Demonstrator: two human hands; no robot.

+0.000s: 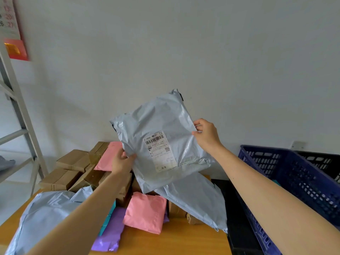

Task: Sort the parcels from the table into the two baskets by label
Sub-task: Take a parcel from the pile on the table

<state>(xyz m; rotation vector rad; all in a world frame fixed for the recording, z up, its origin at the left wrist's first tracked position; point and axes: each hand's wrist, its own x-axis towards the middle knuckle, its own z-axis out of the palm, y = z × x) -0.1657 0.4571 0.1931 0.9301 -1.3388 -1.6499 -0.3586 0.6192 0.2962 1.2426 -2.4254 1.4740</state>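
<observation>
Two hands are on one parcel in your head view. You hold the grey parcel (pixel 156 116) up in the air above the table (pixel 176 240), tilted, with its white label (pixel 159 150) turned toward you; the barcode shows, but the print is too small to read. Your left hand (pixel 122 161) grips the parcel's lower left edge, thumb on the front and fingers curled behind. Your right hand (pixel 207 135) pinches the right edge between thumb and fingertips.

Below the parcel, the pile on the wooden table is a mix. Brown boxes (pixel 70 160) are stacked at the far left. A pink mailer (pixel 145 212) lies toward the front, and a second pink mailer (pixel 110 156) sits farther back, just beside your left hand. A purple mailer (pixel 110 234) lies near the front edge, with a teal packet (pixel 108 218) partly tucked beside it. A large grey mailer (pixel 42 214) lies under your left forearm, and another grey mailer (pixel 198 197) slopes toward the table's right edge.

To your right stands the blue basket (pixel 287 173), with the black basket (pixel 320 161) touching it on the far side. A metal rack (pixel 20 115) stands at the left, and a calendar (pixel 11 24) hangs on the wall.
</observation>
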